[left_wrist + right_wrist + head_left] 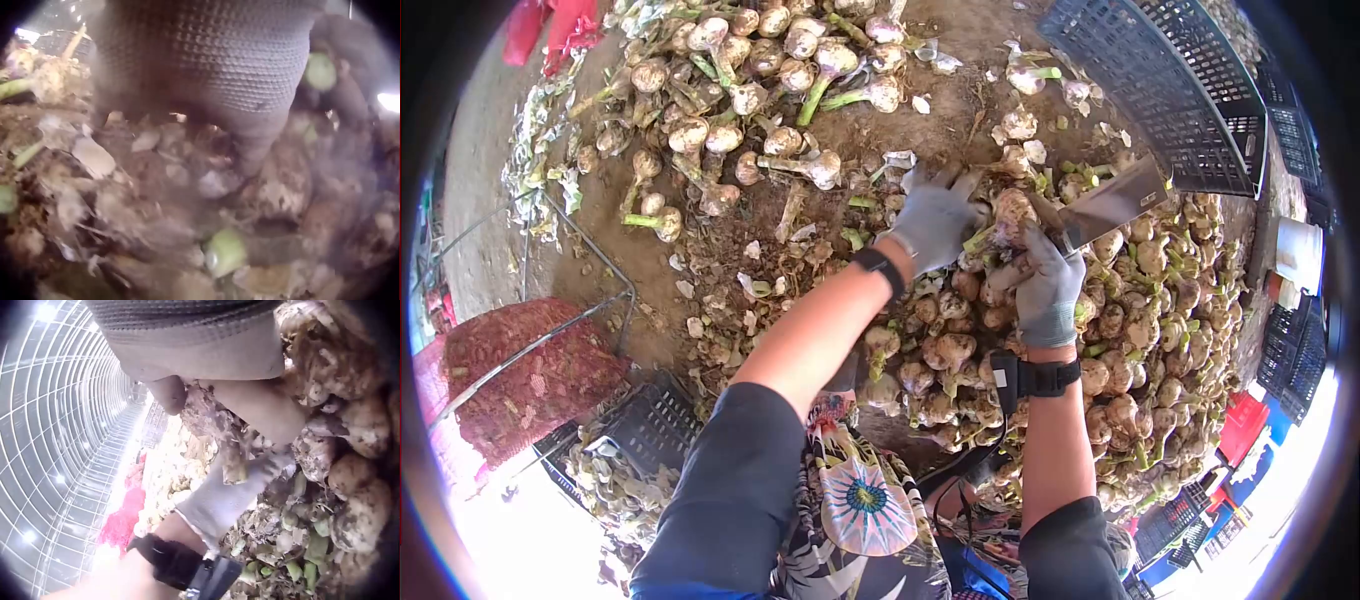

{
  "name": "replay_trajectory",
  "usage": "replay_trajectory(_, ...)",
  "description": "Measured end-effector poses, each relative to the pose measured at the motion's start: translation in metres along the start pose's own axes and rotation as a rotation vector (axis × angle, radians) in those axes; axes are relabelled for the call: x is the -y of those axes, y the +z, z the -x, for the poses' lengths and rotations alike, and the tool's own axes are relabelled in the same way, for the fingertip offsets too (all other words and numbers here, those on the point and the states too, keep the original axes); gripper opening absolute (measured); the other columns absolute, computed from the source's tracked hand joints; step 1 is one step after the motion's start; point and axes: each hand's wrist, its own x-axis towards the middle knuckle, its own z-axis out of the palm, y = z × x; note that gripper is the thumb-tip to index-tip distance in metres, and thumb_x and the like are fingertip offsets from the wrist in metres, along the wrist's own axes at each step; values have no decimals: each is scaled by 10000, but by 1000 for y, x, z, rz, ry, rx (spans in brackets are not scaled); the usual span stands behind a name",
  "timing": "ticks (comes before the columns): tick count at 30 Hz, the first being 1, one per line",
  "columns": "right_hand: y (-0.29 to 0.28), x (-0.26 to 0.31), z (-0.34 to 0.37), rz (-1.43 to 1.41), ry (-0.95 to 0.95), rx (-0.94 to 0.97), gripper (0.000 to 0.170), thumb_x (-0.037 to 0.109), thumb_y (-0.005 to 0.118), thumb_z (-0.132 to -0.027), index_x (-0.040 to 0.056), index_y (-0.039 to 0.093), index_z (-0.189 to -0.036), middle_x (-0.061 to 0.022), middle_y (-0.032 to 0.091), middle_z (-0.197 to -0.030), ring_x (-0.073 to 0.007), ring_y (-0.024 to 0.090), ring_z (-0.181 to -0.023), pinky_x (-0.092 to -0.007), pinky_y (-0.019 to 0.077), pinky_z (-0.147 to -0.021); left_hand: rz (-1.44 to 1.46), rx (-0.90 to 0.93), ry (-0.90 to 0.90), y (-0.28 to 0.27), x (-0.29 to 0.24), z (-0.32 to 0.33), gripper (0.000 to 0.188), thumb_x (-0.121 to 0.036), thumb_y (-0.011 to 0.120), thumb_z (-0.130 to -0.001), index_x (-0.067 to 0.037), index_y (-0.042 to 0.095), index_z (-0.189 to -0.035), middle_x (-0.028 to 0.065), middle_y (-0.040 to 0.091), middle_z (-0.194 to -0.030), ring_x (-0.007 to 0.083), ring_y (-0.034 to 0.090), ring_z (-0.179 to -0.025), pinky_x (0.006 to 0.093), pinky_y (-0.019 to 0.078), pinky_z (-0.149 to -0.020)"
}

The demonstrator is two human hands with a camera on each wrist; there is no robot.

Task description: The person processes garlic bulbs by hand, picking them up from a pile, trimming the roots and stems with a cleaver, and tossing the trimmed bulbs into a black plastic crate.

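Observation:
My gloved right hand (1045, 285) grips a wide-bladed cleaver (1115, 205) and a garlic bulb (1012, 213) beside its handle. The right wrist view shows glove fingers (256, 409) around the bulb (209, 415), whose cut stem points down. My left hand (935, 222) reaches just left of the bulb, fingers spread low over trimmings. In the left wrist view the glove (219, 56) is close up above dry skins (94, 156) and green stem pieces (226, 252); its fingertips are partly hidden.
A large heap of garlic bulbs (1170, 330) lies to the right and below my hands. More garlic with stems (830, 60) is spread at the upper left. Black plastic crates (1140, 90) stand upper right. A red mesh sack (535, 370) and metal frame (580, 315) are at left.

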Motion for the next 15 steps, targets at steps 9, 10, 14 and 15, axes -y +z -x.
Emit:
replay_trajectory(9, -7, -10, -2, 53, -39, 77, 351, -41, 653, -859, -55, 644, -1210, -84, 698, -1115, -155, 667, -969, -293, 517, -922, -51, -270, -363, 31, 74, 194, 505, -220, 781, -670, -210, 695, -1168, 161, 527, -1316, 398, 537, -1171, 489, 470, -949)
replay_trajectory(10, -4, -7, 0, 75, -67, 94, 357, -43, 661, -854, -56, 644, -1210, -87, 701, -1118, -157, 669, -973, -293, 516, -923, -11, -223, -459, 37, 77, 219, 474, -244, 788, -667, -220, 702, -1133, 159, 512, -1345, 397, 494, -1240, 513, 431, -999)
replay_trajectory(14, -4, -11, -1, 113, -59, 97, 373, -41, 692, -842, -55, 646, -1212, -92, 710, -1113, -158, 671, -982, -285, 510, -918, -168, -213, -520, 44, 66, 308, 442, -242, 793, -664, -211, 709, -1097, 154, 480, -1389, 408, 436, -1320, 556, 389, -1048)
replay_trajectory(15, -4, -12, -2, 113, -44, 105, 372, -38, 698, -843, -52, 648, -1211, -89, 712, -1109, -154, 671, -979, -281, 508, -916, -205, -173, -633, 39, 62, 322, 430, -238, 789, -678, -198, 707, -1099, 156, 478, -1391, 406, 443, -1316, 565, 384, -1049)
